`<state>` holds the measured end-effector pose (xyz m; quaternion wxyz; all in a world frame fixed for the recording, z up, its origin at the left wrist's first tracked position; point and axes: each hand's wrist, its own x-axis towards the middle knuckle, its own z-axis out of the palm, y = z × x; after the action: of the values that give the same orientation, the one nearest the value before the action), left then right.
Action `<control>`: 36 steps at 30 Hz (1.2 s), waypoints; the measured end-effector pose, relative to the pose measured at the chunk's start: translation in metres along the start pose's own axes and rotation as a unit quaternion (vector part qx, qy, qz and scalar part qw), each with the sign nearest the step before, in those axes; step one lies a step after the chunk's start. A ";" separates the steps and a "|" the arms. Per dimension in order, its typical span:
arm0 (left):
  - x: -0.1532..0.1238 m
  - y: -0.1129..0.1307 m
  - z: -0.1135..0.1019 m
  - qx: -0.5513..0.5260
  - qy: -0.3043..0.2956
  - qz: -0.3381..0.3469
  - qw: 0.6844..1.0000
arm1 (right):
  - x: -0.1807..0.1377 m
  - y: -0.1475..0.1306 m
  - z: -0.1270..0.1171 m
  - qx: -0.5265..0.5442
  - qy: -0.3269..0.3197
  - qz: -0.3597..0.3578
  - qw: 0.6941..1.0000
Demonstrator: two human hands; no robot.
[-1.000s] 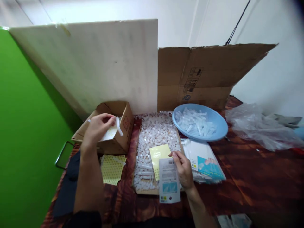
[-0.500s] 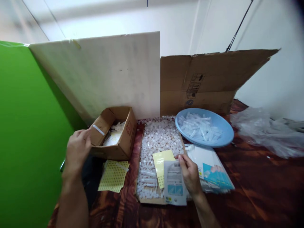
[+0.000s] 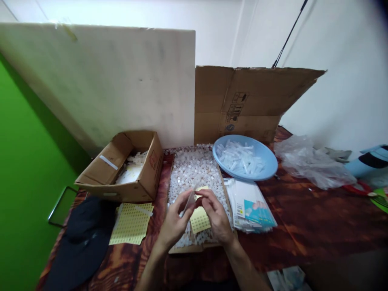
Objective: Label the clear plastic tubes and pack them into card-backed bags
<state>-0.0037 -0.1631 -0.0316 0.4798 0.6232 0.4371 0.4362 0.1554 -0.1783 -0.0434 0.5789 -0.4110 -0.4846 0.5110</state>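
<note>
My left hand [image 3: 176, 220] is closed on a flat printed packet [image 3: 189, 203], which is turned nearly edge-on to me. My right hand [image 3: 216, 218] has its fingers bent, with the fingertips at the packet's upper edge; the exact grip there is partly hidden. Below both hands a yellow sticker sheet [image 3: 200, 221] lies on the small translucent plastic pieces [image 3: 194, 165] that fill a shallow cardboard tray [image 3: 185, 249]. Just right of the tray is a stack of similar packets [image 3: 251, 208] with blue and white printing.
A blue basin [image 3: 268, 165] holds clear plastic tubes. At left stand an open cardboard box [image 3: 145, 190], more yellow sticker sheets [image 3: 131, 224] and a black cap [image 3: 81, 238]. Clear plastic bags [image 3: 312, 163] and a blue bottle [image 3: 368, 161] lie at right. Cardboard panels [image 3: 236, 93] rise behind.
My left hand has moved from beside the cardboard box to the tray and grips the packet. The packet has turned from face-on to edge-on. The view has shifted, too.
</note>
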 end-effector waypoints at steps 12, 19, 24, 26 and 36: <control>0.007 -0.015 0.018 0.023 0.059 0.038 0.997 | 0.014 0.009 -0.045 -0.049 0.144 0.022 0.988; 0.009 -0.008 0.005 0.047 0.115 0.085 0.989 | 0.006 0.002 -0.040 -0.057 0.124 -0.012 0.991; -0.003 -0.006 0.002 0.006 0.076 0.083 0.994 | -0.004 0.005 -0.045 -0.048 0.098 -0.046 0.993; -0.009 -0.005 0.002 0.002 0.069 0.091 0.993 | -0.010 0.010 -0.050 -0.040 0.095 -0.043 0.994; -0.039 -0.045 0.013 -0.010 0.099 -0.061 0.993 | -0.044 0.036 -0.054 -0.085 0.125 0.067 0.986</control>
<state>-0.0064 -0.1966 -0.0825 0.4662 0.5440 0.5152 0.4704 0.2011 -0.2153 -0.0950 0.5624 -0.5509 -0.4214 0.4502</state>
